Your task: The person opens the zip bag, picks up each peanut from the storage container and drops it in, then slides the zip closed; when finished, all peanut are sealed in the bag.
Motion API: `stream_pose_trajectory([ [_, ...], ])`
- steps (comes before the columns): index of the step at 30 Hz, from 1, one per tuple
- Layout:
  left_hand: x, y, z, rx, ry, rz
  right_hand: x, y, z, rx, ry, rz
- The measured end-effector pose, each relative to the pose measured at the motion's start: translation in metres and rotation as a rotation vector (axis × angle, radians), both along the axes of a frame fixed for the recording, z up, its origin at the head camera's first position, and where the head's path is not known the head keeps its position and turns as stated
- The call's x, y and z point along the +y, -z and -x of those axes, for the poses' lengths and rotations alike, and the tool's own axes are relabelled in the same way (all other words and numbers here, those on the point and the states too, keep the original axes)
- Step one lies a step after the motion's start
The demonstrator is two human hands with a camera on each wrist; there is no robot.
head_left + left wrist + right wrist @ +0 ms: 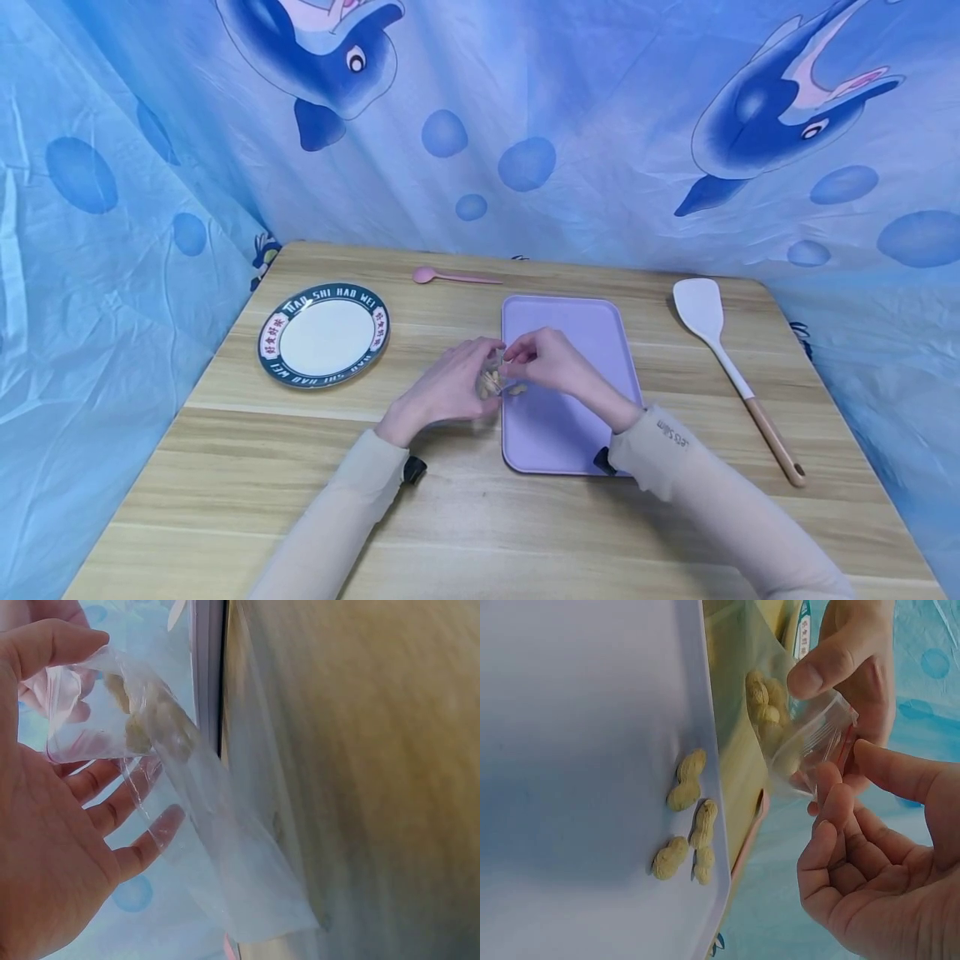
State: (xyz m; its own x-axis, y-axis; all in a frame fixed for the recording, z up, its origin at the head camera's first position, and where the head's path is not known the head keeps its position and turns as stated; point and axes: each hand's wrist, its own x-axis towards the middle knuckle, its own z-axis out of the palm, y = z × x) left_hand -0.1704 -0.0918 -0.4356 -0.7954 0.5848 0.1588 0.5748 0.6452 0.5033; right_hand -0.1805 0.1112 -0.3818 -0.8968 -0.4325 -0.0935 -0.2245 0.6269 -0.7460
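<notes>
A clear zip bag [817, 731] with a red line along its mouth holds several unshelled peanuts [769, 712]. My left hand [453, 383] grips the bag between thumb and fingers, just left of the lilac tray [570, 442]. In the left wrist view the bag's clear lower part [240, 862] hangs past the fingers. With thumb and fingertips, my right hand [551, 358] pinches the edge of the bag's mouth above the tray's left side. Several loose peanuts [686, 780] lie on the tray near its rim.
A white plate with a dark green patterned rim [324, 336] stands at the left of the wooden table [450, 533]. A pink spoon [457, 277] lies at the back. On the right is a white spatula [708, 321] with a wooden handle. Blue dolphin-print curtains [570, 125] surround the table's back and sides.
</notes>
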Motion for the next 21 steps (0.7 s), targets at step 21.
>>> stream_pose_trajectory([
  [21,0.001,-0.003,-0.001,0.004,-0.009,-0.028,0.024,0.011,0.006,0.05,0.022,-0.001],
])
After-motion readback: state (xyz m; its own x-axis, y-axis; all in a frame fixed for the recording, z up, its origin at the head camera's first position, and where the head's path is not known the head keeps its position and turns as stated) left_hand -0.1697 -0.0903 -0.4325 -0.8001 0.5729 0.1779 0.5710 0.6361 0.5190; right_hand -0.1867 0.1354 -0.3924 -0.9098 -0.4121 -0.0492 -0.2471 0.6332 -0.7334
